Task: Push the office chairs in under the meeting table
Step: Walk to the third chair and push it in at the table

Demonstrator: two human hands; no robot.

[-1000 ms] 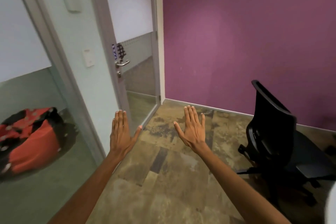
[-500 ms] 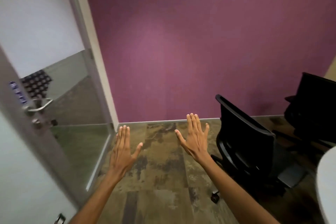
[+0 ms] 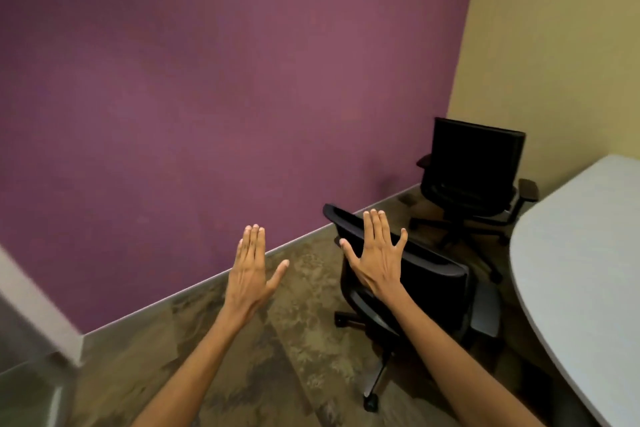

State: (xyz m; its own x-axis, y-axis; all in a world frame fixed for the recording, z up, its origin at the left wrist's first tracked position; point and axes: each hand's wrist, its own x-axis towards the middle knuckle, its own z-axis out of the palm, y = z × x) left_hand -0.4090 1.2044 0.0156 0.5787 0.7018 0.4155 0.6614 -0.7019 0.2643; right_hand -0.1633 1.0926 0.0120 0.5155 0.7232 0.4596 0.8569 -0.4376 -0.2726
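Observation:
A black office chair (image 3: 433, 284) stands close in front of me, its backrest turned my way and its seat facing the white meeting table (image 3: 581, 274) on the right. A second black chair (image 3: 474, 166) with armrests sits farther back near the room's corner, away from the table. My right hand (image 3: 377, 256) is held out flat, fingers spread, in front of the near chair's backrest; I cannot tell whether it touches. My left hand (image 3: 252, 274) is open too, out over the floor to the left of that chair.
A purple wall (image 3: 225, 97) runs along the left and back, meeting a yellow wall (image 3: 561, 55) at the right corner. Patterned brown carpet (image 3: 277, 357) covers the floor. A white door frame (image 3: 31, 308) shows at the lower left edge.
My view has swung right, away from the glass door. The near chair now lies behind my right hand, and the second chair and the table have come fully into sight. Both hands stay open.

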